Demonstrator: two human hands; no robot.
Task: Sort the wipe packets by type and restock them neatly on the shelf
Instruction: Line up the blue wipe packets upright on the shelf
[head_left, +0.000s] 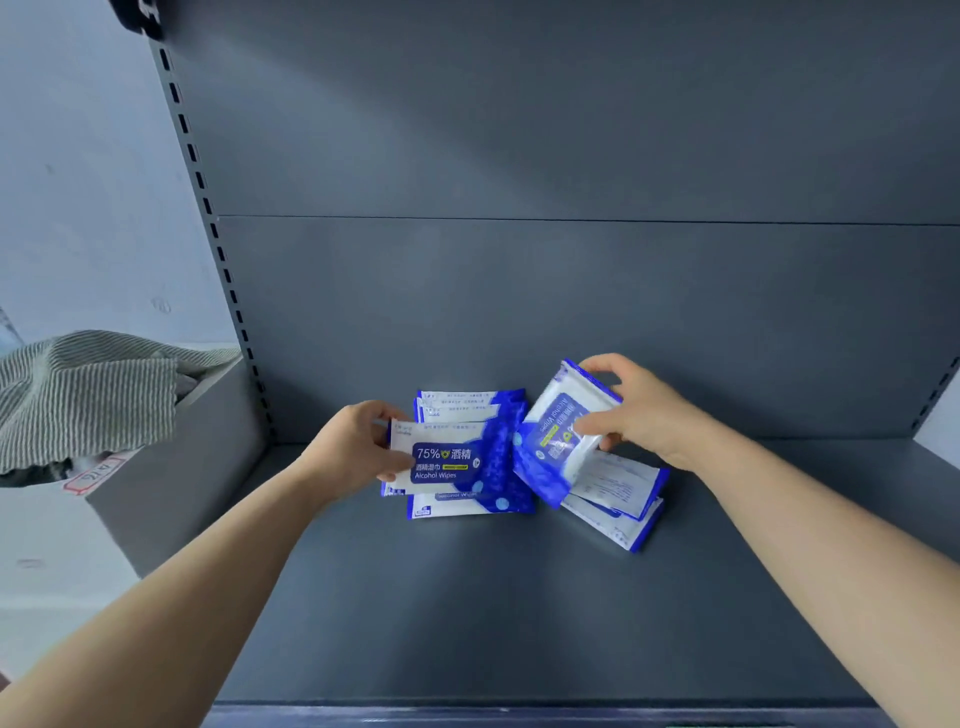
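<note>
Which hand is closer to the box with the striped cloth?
Left. The left hand holds an alcohol wipes packet just right of the box; the right hand is farther right, gripping a tilted packet.

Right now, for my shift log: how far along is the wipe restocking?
Done: a rough stack lies on the shelf. In hand: the left grip holds its top packet; the right grip holds a tilted packet. Left: two loose packets beneath it lie askew.
</note>
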